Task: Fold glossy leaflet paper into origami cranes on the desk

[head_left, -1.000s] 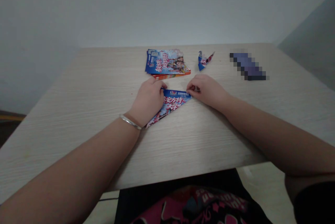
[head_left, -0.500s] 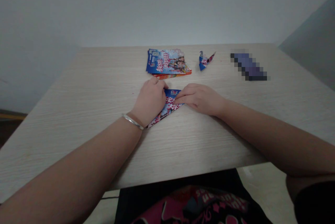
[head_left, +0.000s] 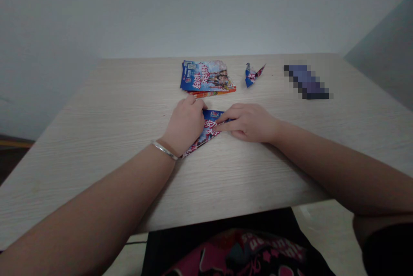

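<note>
A printed blue-and-red paper folded into a triangle (head_left: 208, 132) lies flat on the wooden table (head_left: 112, 108). My left hand (head_left: 185, 124), with a silver bangle at the wrist, rests on the paper's left part and presses it down. My right hand (head_left: 248, 122) lies palm down on the paper's right part, its fingers stretched left across the top fold. Most of the paper is hidden under the two hands.
A stack of printed leaflets (head_left: 206, 77) lies behind the hands. A small folded paper figure (head_left: 252, 75) stands to its right. A dark pixelated object (head_left: 306, 81) lies further right. The table's front edge runs close to my lap.
My right hand has slid left from the paper's right tip onto the paper, covering that corner. The left hand has stayed in place.
</note>
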A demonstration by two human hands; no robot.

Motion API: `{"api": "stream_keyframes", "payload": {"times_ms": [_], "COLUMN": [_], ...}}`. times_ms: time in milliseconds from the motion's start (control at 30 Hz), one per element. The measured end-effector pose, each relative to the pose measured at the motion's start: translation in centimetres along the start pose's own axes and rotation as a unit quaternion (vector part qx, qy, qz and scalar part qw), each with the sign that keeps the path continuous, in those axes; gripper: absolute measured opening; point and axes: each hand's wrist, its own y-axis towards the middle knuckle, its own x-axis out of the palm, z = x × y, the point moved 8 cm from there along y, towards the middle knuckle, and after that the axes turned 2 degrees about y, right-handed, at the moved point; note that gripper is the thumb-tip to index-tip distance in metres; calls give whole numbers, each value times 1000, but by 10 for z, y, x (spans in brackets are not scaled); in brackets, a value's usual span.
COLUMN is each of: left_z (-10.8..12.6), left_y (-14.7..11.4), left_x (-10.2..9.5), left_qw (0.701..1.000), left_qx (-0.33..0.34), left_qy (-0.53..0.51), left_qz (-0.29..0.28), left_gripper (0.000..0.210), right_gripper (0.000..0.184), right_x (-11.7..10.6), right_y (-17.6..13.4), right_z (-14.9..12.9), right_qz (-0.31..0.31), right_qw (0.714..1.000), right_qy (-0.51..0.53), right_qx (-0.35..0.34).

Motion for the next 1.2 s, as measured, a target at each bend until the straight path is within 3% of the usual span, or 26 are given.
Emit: {"api": "stream_keyframes", "payload": {"times_ms": [267,533,767,967,1200], "left_z": [1,-11,-6,-2,-1], "left_y": [-1,0,-3,-3,-3], "left_x": [-2,-5,-6,-8,-10], "left_qw": [1000,999,998,996,997], "left_qx": [5,-20,-17,-10,-12], "left_qy": [7,0,56,91,80], "left_qz": [6,29,4,4,4], "left_gripper": [32,33,34,33,34], "right_gripper": [35,39,36,31,33], "right_x": [-5,-2,-3,-13,-29], "right_y": [-4,-5,-3,-12,-31], "right_z": [-10,-7,-5,8,45], "right_qz": [-10,-19,-17,21,3], "right_qw": [999,1000,1000,999,987], "right_qy": [-20,-7,16,18,-29], "right_qx": [-41,-21,-16,42,159]}}
